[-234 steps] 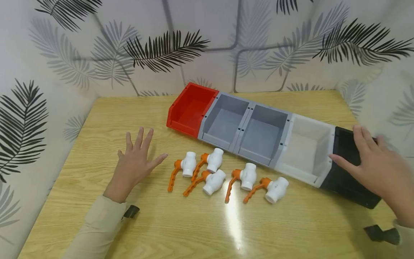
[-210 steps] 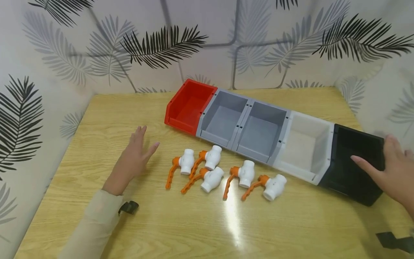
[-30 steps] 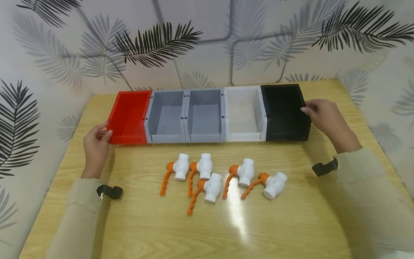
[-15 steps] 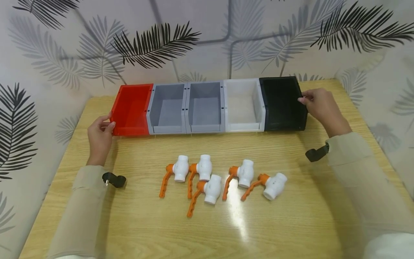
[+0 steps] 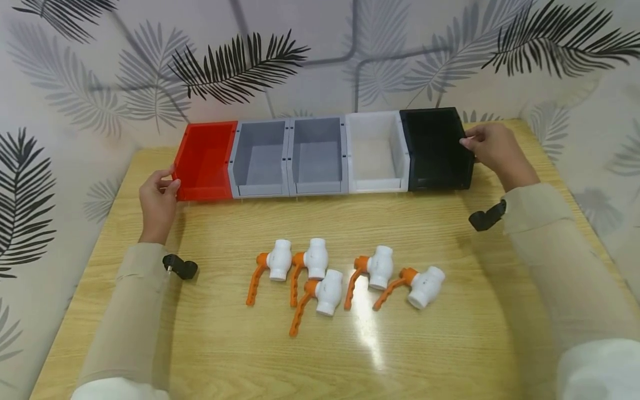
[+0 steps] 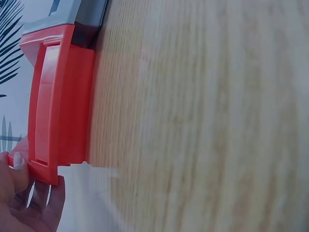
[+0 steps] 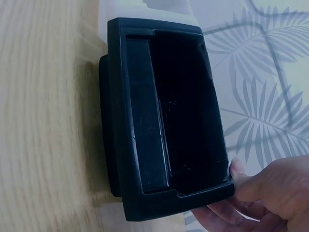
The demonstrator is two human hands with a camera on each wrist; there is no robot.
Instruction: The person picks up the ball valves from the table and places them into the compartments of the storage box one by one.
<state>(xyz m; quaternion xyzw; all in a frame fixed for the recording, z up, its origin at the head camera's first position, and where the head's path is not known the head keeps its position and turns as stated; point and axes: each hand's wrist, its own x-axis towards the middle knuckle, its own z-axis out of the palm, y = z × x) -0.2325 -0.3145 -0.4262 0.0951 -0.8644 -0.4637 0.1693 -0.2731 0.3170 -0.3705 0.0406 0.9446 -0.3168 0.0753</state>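
Note:
A joined row of storage bins lies along the back of the table in the head view: a red bin (image 5: 204, 161) at the left end, two grey bins (image 5: 261, 158), a white bin (image 5: 376, 153) and a black bin (image 5: 437, 149) at the right end. My left hand (image 5: 159, 203) pinches the outer side rim of the red bin, thumb on top and fingers beneath, as the left wrist view also shows. With thumb and fingers, my right hand (image 5: 500, 153) grips the black bin's outer rim. Nothing is visible inside the bins.
Several white ball valves (image 5: 327, 291) with orange lever handles lie mid-table in front of the bins. The wooden table (image 5: 240, 355) ends at a leaf-patterned wall covering (image 5: 320, 55) behind and at the sides. A small black device (image 5: 180, 266) sits at each wrist.
Since the oldest frames the slanted row has straightened and both hands have taken hold of its ends. Over the last second the hands and row have moved back towards the wall.

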